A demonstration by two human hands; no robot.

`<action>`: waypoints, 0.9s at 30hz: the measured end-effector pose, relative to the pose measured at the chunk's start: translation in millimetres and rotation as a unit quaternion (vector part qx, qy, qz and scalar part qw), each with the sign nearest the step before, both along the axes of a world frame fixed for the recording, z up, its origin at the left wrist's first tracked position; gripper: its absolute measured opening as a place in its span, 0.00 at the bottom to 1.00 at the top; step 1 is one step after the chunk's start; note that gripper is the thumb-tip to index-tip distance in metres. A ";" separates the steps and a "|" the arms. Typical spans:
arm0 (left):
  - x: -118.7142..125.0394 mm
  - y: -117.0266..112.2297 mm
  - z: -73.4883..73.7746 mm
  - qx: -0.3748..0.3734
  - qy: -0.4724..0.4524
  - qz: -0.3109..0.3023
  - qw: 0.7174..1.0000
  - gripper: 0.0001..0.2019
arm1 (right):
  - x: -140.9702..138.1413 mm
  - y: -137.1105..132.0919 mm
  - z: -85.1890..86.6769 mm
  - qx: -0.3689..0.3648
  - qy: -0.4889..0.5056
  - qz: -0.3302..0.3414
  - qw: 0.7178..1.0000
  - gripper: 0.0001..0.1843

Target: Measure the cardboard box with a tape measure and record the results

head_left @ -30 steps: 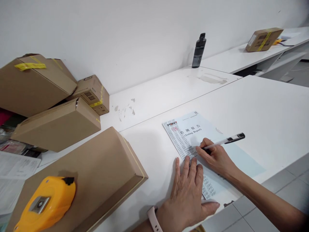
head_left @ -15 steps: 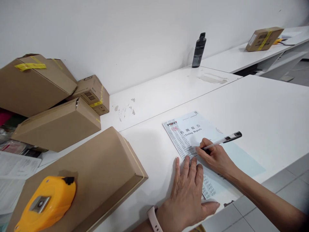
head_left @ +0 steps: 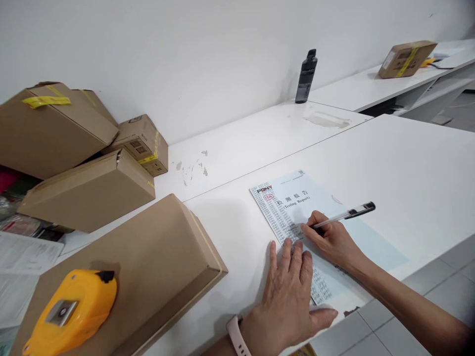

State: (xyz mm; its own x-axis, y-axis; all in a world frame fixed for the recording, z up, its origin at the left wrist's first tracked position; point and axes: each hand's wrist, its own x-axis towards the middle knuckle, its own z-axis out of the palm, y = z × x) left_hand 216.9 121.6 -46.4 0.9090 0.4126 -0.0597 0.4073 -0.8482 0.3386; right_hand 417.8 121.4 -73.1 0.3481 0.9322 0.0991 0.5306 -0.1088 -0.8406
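A light blue printed report [head_left: 297, 200], headed "Testing Report", lies at a slant on the white table [head_left: 401, 163]. My left hand [head_left: 287, 291] rests flat across its left edge with the fingers apart, a pale band around the wrist. Pinched in my right hand [head_left: 332, 242] is a pen [head_left: 345, 215] with a clear barrel and a black cap on its rear end. The pen slants up to the right. Its tip is hidden behind my fingers, close to the page.
An orange tape measure [head_left: 72, 311] sits on a cardboard box [head_left: 148, 262] at the left. More boxes [head_left: 89, 190] are piled behind it, by printed sheets [head_left: 27, 254]. A dark bottle [head_left: 306, 76] stands near the wall. Another taped box [head_left: 404, 60] is at the far right.
The pen's rear end has shifted slightly to the right in my right hand. My left hand and the report stay where they were.
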 end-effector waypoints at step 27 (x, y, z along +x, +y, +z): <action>0.4 0.6 2.2 -0.029 0.004 0.001 1.000 0.44 | 2.3 0.8 -2.0 0.008 -0.015 -0.008 1.000 0.17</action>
